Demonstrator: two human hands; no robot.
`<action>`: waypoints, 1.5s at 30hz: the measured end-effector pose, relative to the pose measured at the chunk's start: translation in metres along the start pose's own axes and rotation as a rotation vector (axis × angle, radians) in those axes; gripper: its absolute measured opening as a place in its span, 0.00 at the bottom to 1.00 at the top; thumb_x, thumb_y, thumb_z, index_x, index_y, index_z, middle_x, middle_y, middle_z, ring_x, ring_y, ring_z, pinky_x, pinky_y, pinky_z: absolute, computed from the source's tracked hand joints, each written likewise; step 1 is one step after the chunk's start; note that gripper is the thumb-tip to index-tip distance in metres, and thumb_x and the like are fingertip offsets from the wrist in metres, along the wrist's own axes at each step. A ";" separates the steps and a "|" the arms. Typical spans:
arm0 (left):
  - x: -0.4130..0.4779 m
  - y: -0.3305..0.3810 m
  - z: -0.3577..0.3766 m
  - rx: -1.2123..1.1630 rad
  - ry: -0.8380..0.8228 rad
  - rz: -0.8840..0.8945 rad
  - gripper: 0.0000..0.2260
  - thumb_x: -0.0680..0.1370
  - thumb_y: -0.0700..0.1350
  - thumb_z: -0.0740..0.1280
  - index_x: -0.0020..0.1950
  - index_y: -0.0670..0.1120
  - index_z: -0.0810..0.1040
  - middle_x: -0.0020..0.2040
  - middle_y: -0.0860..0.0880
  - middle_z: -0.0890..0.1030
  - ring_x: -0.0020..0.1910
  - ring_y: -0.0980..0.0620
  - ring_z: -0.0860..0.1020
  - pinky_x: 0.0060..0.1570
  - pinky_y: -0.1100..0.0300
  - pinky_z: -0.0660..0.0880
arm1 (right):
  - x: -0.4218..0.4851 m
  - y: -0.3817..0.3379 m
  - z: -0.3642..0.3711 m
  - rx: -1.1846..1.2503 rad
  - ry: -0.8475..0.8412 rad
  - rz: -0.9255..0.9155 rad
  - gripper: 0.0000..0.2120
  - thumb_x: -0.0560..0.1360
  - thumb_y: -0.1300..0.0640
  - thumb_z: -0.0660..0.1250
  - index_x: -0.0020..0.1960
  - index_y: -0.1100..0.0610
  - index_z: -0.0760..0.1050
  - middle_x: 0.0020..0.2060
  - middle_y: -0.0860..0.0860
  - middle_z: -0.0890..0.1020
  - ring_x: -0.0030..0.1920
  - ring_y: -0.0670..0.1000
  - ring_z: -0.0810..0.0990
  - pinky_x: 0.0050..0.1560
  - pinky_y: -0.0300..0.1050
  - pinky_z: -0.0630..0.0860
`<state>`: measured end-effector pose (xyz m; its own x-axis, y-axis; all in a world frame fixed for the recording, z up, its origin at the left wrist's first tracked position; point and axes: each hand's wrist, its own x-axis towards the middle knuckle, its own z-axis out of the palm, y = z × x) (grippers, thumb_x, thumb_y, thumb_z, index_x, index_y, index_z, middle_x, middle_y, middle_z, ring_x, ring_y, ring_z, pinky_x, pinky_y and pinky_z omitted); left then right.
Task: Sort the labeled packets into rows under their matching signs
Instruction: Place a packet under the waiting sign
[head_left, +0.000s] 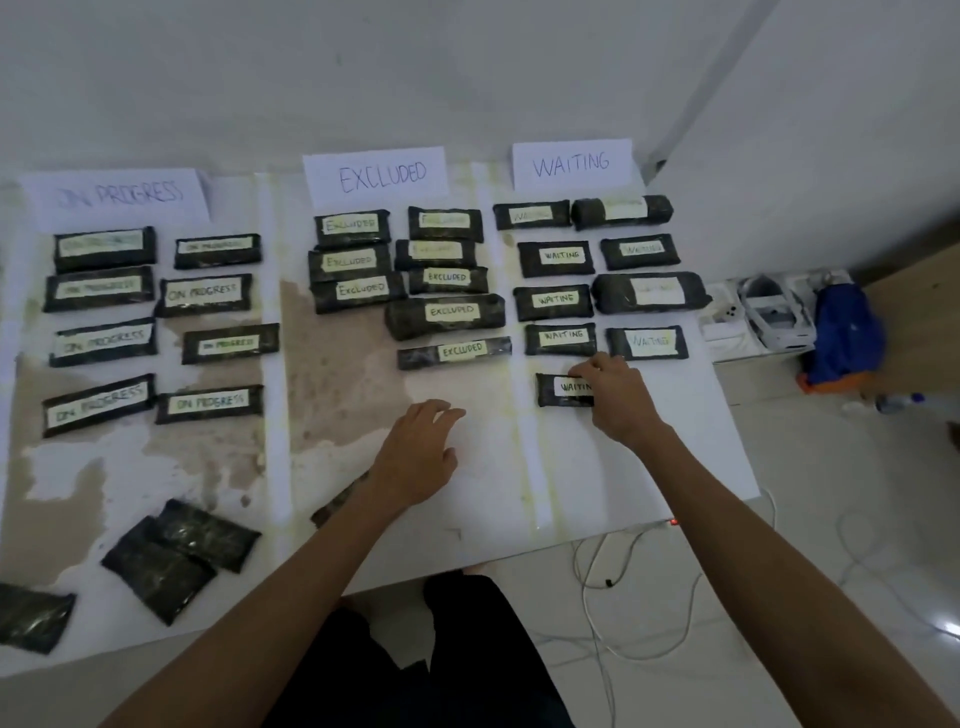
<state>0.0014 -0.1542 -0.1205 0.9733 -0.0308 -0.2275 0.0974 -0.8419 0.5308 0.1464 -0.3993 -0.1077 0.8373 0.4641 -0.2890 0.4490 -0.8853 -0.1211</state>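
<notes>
The right hand (613, 395) grasps the right end of a packet (561, 388) marked WAITING, with the fingers curled over its edge. The packet lies flat on the tabletop (493, 499), under the WAITING sign (571, 163) and just below the lowest packet in the left column there. This position extends the column and keeps the label face up for checking against the sign.

The left hand (421, 452) is released, fingers relaxed, and holds nothing. It sits below the EXCLUDED sign (382, 174) column, probably ready for the next pick. Contact with the tabletop cannot be confirmed.

The right hand covers the end of the packet's label. A dark packet (337, 504) is mostly hidden under the left forearm. The loose packets (179, 556) at the near left show no labels, and the leftmost packet (31, 616) is cut off by the frame edge.
</notes>
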 end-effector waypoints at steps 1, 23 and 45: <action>0.003 0.003 0.002 -0.004 -0.006 -0.008 0.23 0.75 0.41 0.63 0.70 0.45 0.65 0.69 0.44 0.67 0.68 0.45 0.63 0.66 0.52 0.62 | 0.003 0.004 0.001 0.006 -0.004 -0.013 0.26 0.67 0.71 0.67 0.64 0.57 0.72 0.57 0.58 0.74 0.56 0.61 0.72 0.51 0.54 0.71; -0.072 -0.047 0.013 0.200 0.081 -0.282 0.30 0.65 0.52 0.70 0.64 0.44 0.70 0.52 0.40 0.73 0.45 0.40 0.73 0.40 0.52 0.72 | -0.033 -0.142 0.061 0.223 -0.135 -0.356 0.31 0.71 0.56 0.68 0.73 0.57 0.62 0.75 0.60 0.58 0.75 0.62 0.54 0.74 0.56 0.54; -0.053 -0.020 -0.030 -1.317 0.014 -0.757 0.18 0.81 0.46 0.49 0.57 0.38 0.74 0.43 0.42 0.81 0.37 0.47 0.77 0.38 0.56 0.75 | -0.053 -0.177 0.032 0.644 -0.102 -0.259 0.25 0.74 0.59 0.66 0.69 0.54 0.66 0.63 0.52 0.69 0.58 0.53 0.74 0.55 0.41 0.72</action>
<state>-0.0462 -0.1195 -0.0940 0.6112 0.1858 -0.7694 0.6632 0.4103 0.6260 0.0125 -0.2683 -0.1014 0.6807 0.6855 -0.2583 0.3300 -0.6017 -0.7273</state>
